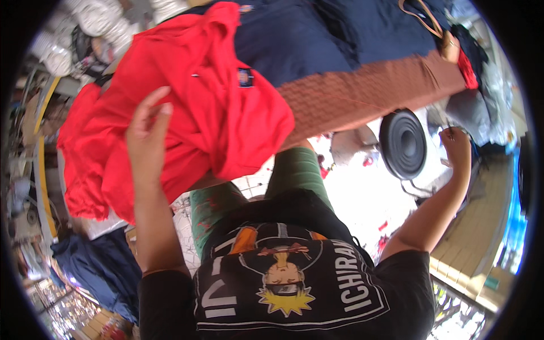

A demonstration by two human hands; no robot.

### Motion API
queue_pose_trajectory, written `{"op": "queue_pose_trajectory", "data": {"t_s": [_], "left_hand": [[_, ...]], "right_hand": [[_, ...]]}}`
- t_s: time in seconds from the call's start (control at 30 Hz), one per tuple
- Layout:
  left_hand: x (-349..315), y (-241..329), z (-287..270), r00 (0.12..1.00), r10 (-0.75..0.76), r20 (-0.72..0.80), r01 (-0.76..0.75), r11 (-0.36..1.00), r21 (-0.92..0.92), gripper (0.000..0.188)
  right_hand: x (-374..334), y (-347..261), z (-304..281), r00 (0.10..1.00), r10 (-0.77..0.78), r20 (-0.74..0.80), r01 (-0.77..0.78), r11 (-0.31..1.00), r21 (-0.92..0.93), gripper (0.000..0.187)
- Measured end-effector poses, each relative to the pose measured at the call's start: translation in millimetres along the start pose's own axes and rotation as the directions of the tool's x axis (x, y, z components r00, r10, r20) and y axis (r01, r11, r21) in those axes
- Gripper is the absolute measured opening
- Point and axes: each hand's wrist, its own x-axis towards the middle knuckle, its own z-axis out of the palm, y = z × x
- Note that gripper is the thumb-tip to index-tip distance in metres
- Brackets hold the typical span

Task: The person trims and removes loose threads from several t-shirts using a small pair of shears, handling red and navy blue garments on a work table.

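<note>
Bench [391, 82]: brown patterned cover, running across the upper part of the view, in front of the lap. Navy fabric [289, 42] spread over its far side, creased. Red garment [198, 107] heaped over the left end, its folds hanging past the near edge toward the wearer's legs. Wearer: black shirt [334, 272] with a printed cartoon figure; green legwear [297, 173] below the bench edge. Second navy cloth [99, 269] lies in folds at lower left, apart from the bench. Black round disc [403, 144], ringed face, stands between the bench's near edge and the right forearm.

Left hand [148, 122]: in front of the red garment's left half; fingers bent, thumb and forefinger parted with a narrow gap, nothing seen gripped. Contact with the cloth cannot be told. Right hand [455, 144]: well apart from the red garment, just right of the disc, fingers curled; a small dark detail shows at the fingers, too small to identify; whether held, cannot tell. Smallest item: dark label [245, 77] on the red garment's right part.
</note>
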Motion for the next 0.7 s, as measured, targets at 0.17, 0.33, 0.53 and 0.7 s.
{"op": "queue_pose_trajectory", "data": {"t_s": [0.17, 0.33, 0.53, 0.7], "left_hand": [[3.8, 9.5, -8.8, 0.998, 0.011, -0.054, -0.011, 1.0, -0.003, 0.03], [8.9, 13.5, -11.8, 1.0, 0.001, -0.008, -0.001, 1.0, 0.007, 0.034], [10.6, 25.0, -7.0, 0.998, 0.055, 0.015, -0.056, 0.997, 0.056, 0.034], [11.5, 33.5, -4.8, 0.997, 0.083, -0.002, -0.083, 0.995, 0.063, 0.03]], "right_hand": [[27.7, 107.8, -45.5, 0.939, 0.302, 0.167, -0.254, 0.932, -0.258, 0.015], [52.8, 113.0, -97.8, 0.939, 0.297, 0.171, -0.254, 0.938, -0.234, 0.02], [56.7, 31.7, -109.4, 0.956, -0.293, -0.019, 0.278, 0.925, -0.258, 0.037], [82.5, -22.7, -120.1, 0.986, -0.081, 0.146, 0.112, 0.968, -0.223, 0.048]]}}
